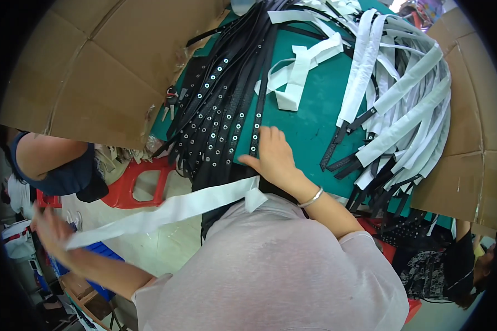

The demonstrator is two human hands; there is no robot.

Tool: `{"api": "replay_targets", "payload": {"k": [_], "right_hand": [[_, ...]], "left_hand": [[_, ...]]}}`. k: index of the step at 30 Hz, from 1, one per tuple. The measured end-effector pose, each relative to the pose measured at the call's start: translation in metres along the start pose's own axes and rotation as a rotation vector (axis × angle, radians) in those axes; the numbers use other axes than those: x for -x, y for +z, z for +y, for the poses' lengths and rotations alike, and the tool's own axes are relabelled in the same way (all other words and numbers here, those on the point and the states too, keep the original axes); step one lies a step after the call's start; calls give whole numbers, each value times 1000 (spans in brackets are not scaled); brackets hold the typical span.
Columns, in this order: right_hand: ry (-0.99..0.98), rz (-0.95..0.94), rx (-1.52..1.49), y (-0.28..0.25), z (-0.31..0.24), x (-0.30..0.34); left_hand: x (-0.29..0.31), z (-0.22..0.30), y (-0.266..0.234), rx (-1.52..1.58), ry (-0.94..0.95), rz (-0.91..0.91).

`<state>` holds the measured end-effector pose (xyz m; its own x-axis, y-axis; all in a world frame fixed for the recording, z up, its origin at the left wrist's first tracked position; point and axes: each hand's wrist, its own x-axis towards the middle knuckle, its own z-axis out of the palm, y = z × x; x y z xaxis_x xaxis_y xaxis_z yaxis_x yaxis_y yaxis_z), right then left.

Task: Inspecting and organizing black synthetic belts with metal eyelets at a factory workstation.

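Observation:
My left hand point(52, 234) is out at the far left, smeared by motion. One end of a long white strip point(171, 211) meets that hand; whether the fingers grip it cannot be made out. The strip stretches across my lap, and its folded other end lies by the table's near edge. On the green table, my right hand point(274, 157) rests open, palm down, its thumb apart from the fingers. Beside its thumb and fingertips runs a narrow black strap with metal eyelets point(257, 118). More black eyelet straps point(218, 105) lie in a bundle to its left.
Black straps with white wrapping point(403, 110) are heaped at the right. A loose, folded white strip point(298, 77) lies on the green table point(309, 132). Keys point(170, 101) are at the left edge. Cardboard point(66, 71) flanks both sides. A red stool point(141, 185) and other people are nearby.

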<state>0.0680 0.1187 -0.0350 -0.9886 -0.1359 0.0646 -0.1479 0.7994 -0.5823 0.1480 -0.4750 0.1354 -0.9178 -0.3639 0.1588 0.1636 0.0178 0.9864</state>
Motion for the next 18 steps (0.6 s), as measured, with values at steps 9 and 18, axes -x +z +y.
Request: {"api": "replay_targets", "payload": {"k": [9, 18], "right_hand": [[280, 102, -55, -16, 37, 35], [546, -337, -972, -65, 56, 72]], "left_hand": [[80, 6, 255, -440, 180, -285], [106, -144, 477, 101, -429, -838]]}}
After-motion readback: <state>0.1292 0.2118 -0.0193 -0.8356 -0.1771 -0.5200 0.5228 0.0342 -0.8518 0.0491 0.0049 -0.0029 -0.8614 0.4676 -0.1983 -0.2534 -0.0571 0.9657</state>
